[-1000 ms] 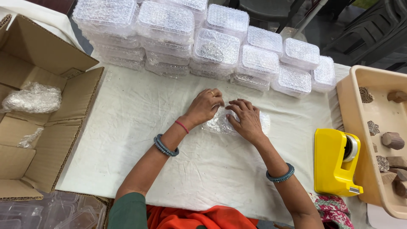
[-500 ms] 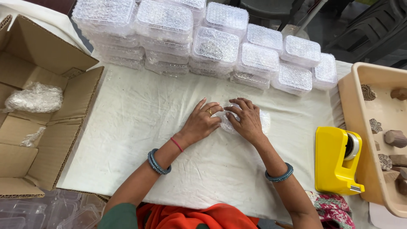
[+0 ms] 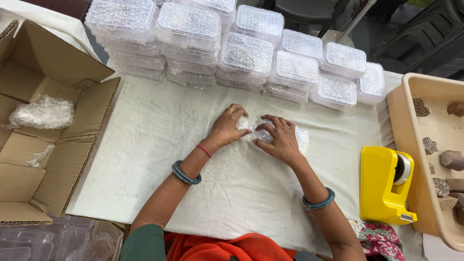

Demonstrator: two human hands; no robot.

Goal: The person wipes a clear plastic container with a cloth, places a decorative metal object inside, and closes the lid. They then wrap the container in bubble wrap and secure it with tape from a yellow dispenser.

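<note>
White cloth [image 3: 159,145]: covers the table, wrinkled, bearing all items. Cardboard box [image 3: 46,87]: open, at the left edge, holding a bubble-wrapped bundle [image 3: 41,112]. Plastic boxes [image 3: 232,48]: clear, lidded, stacked in rows along the far side. Tray [image 3: 411,145]: beige, at the right edge, holding carved wooden blocks [image 3: 452,158]. Tape dispenser [image 3: 384,186]: yellow, just left of the tray. Bubble-wrap parcel [image 3: 299,137]: mid-cloth, near the stacks, under both hands. Left hand [image 3: 227,126]: fingers curled around the parcel's left end, gripping it. Right hand [image 3: 279,137]: fingertips bent down, pressing the parcel's top, not closed around it.
</note>
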